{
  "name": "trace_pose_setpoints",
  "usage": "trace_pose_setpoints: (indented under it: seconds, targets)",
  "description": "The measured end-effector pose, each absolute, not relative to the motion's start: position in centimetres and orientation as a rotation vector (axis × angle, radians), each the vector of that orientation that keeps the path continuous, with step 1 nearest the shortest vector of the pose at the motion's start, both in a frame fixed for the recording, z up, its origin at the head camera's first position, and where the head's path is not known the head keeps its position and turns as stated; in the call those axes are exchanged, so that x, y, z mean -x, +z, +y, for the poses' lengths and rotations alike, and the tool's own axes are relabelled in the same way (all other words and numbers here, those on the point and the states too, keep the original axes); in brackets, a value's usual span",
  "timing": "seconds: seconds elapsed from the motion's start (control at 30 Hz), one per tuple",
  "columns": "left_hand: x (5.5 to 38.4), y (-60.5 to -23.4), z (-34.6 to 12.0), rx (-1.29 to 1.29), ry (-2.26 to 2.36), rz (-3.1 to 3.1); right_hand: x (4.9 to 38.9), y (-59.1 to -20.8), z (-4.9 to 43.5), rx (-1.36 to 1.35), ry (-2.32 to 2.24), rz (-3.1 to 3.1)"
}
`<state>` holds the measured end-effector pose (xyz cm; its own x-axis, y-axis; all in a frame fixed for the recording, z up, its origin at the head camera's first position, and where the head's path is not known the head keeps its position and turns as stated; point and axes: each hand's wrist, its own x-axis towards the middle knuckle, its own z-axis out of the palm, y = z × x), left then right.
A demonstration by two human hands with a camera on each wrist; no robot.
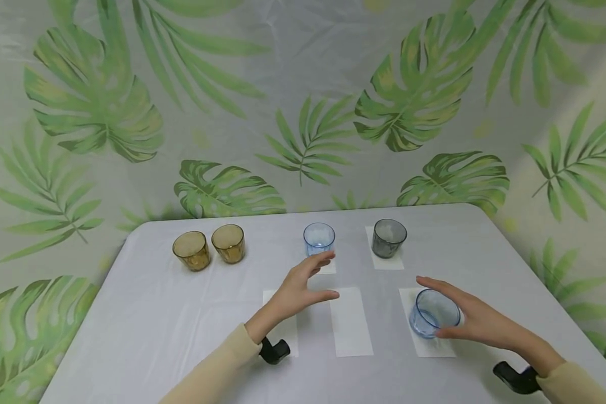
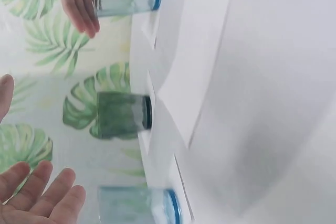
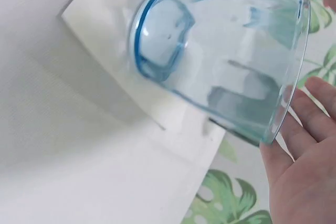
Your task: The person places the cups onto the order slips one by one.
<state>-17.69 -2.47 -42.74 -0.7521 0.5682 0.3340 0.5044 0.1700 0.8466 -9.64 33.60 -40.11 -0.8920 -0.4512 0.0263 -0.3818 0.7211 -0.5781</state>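
My right hand (image 1: 485, 324) is spread around the rim of a clear blue glass (image 1: 426, 322), thumb on the near side and fingers straight on the far side. That glass stands upright on a white paper rectangle (image 1: 436, 349). In the right wrist view the open palm (image 3: 307, 174) is beside the rim; whether it presses the glass cannot be told. My left hand (image 1: 295, 292) hovers with thumb and fingers apart, holding nothing. Just beyond its fingertips stands a second blue glass (image 1: 319, 237), its lower part hidden by that hand in the head view.
A grey glass (image 1: 389, 240) stands on paper at the back right. Two amber glasses, one (image 1: 193, 253) left of the other (image 1: 229, 246), stand at the back left. Bare paper (image 1: 352, 325) lies mid-table, with another sheet (image 1: 289, 328) under my left wrist. A leaf-patterned backdrop (image 1: 313, 67) hangs behind.
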Motion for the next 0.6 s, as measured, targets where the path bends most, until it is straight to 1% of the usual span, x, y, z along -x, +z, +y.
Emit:
trace_pose_setpoints:
  seconds: [0.23, 0.6]
  targets:
    - [17.6, -43.5, -6.3, -0.980, 1.672, 2.444, 10.2, -39.8, 32.2, 0.698, -0.988, 2.753]
    - [17.8, -44.0, -11.1, -0.830, 1.726, 2.542, 11.0, -40.0, 29.8, 0.796, -0.895, 2.761]
